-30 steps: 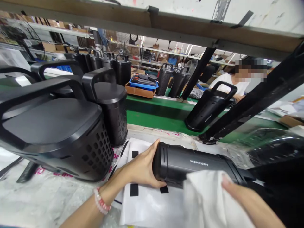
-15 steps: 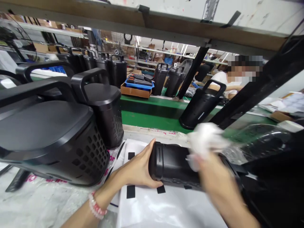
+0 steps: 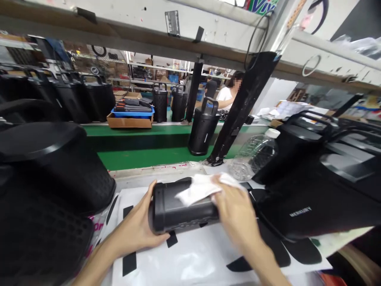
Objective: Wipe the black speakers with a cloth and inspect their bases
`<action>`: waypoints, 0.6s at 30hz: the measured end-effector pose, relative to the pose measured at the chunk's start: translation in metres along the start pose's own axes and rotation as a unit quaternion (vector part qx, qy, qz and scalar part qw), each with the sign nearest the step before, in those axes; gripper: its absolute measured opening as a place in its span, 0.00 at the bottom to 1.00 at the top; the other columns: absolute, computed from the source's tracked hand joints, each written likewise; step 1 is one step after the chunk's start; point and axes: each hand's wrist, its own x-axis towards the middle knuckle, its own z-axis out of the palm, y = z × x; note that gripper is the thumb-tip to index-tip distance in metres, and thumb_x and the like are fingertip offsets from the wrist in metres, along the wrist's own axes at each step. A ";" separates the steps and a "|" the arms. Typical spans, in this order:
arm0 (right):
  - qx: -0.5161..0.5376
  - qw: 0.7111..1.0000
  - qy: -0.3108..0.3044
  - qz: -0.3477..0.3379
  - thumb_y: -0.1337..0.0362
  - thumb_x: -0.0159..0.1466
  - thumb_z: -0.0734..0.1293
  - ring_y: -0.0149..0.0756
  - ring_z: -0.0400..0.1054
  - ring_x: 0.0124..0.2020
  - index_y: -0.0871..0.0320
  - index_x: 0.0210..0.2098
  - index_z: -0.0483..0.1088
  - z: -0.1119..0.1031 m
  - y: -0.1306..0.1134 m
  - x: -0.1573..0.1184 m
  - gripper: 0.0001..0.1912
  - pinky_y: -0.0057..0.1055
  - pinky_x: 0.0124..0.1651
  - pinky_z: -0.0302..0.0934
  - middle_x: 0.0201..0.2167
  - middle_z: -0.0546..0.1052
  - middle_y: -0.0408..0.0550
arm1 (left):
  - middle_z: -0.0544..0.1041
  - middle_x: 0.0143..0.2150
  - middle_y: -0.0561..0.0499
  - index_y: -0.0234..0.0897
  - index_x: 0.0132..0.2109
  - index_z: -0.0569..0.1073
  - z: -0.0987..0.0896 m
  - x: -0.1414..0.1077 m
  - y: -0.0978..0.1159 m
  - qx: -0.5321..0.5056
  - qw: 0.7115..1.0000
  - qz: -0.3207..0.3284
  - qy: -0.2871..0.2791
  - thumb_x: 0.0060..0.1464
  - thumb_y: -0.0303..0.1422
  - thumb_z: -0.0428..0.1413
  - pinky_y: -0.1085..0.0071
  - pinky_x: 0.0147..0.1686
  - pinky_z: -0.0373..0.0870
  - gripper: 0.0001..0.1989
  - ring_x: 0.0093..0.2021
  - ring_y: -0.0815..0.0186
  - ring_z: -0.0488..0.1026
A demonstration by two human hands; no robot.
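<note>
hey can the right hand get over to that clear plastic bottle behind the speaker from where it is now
Probably yes. The right hand presses a white cloth on the lying black speaker; the clear plastic bottle stands just beyond it with nothing between. It would need to drop the cloth first.

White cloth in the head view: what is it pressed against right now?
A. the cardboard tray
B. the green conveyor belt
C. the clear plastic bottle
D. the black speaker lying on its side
D: the right hand presses the white cloth onto the top of the black speaker lying on its side, while the left hand cups the speaker's end.
</note>
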 end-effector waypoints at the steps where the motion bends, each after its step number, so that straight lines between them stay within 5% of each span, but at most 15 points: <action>1: 0.014 0.998 0.013 0.067 0.58 0.69 0.51 0.53 0.66 0.56 0.64 0.55 0.72 -0.006 0.018 0.004 0.26 0.51 0.57 0.55 0.53 0.75 0.58 | 0.55 0.70 0.38 0.46 0.71 0.27 0.000 0.000 0.000 0.008 1.000 -0.014 -0.004 0.45 0.37 0.64 0.45 0.65 0.58 0.61 0.68 0.47 0.58; 3: 0.111 0.968 0.036 0.223 0.50 0.64 0.57 0.54 0.70 0.47 0.62 0.42 0.77 -0.015 0.048 0.010 0.26 0.49 0.52 0.60 0.43 0.79 0.58 | 0.54 0.70 0.38 0.46 0.71 0.27 0.000 0.000 0.002 0.029 0.999 -0.016 -0.010 0.44 0.38 0.64 0.44 0.65 0.57 0.61 0.68 0.46 0.58; 5: 0.258 0.890 0.077 0.368 0.46 0.54 0.66 0.48 0.70 0.33 0.60 0.26 0.75 -0.017 0.068 0.015 0.21 0.41 0.38 0.63 0.27 0.78 0.54 | 0.54 0.70 0.37 0.46 0.70 0.26 -0.002 0.000 0.007 0.049 0.999 -0.003 -0.009 0.43 0.37 0.64 0.45 0.64 0.58 0.62 0.68 0.47 0.59; 8: 0.396 0.788 0.165 0.441 0.48 0.46 0.69 0.36 0.60 0.20 0.57 0.17 0.65 -0.003 0.075 0.019 0.19 0.32 0.22 0.55 0.16 0.67 0.44 | 0.53 0.71 0.39 0.49 0.70 0.30 -0.008 -0.001 0.016 0.067 0.997 0.030 0.009 0.41 0.36 0.66 0.45 0.65 0.57 0.62 0.68 0.47 0.58; 13: 0.423 0.770 0.262 0.401 0.49 0.48 0.68 0.26 0.48 0.16 0.53 0.13 0.52 0.023 0.065 0.019 0.23 0.28 0.17 0.44 0.12 0.54 0.36 | 0.38 0.75 0.40 0.51 0.70 0.37 -0.022 -0.003 0.012 -0.047 0.999 0.010 -0.013 0.45 0.47 0.66 0.45 0.66 0.54 0.56 0.71 0.46 0.50; 16: 0.424 0.776 0.267 0.384 0.50 0.46 0.71 0.24 0.45 0.16 0.53 0.11 0.50 0.028 0.068 0.007 0.26 0.27 0.17 0.40 0.12 0.52 0.36 | 0.47 0.73 0.42 0.47 0.54 0.62 -0.026 -0.003 0.002 -0.218 0.975 0.043 0.019 0.48 0.54 0.62 0.47 0.66 0.55 0.32 0.72 0.48 0.48; 18: 0.417 0.786 0.266 0.372 0.51 0.48 0.72 0.25 0.45 0.16 0.54 0.11 0.51 0.031 0.074 -0.004 0.27 0.27 0.17 0.41 0.12 0.53 0.36 | 0.54 0.71 0.42 0.45 0.46 0.62 -0.025 -0.004 0.002 -0.256 0.965 0.039 0.053 0.49 0.52 0.62 0.48 0.67 0.52 0.26 0.72 0.49 0.50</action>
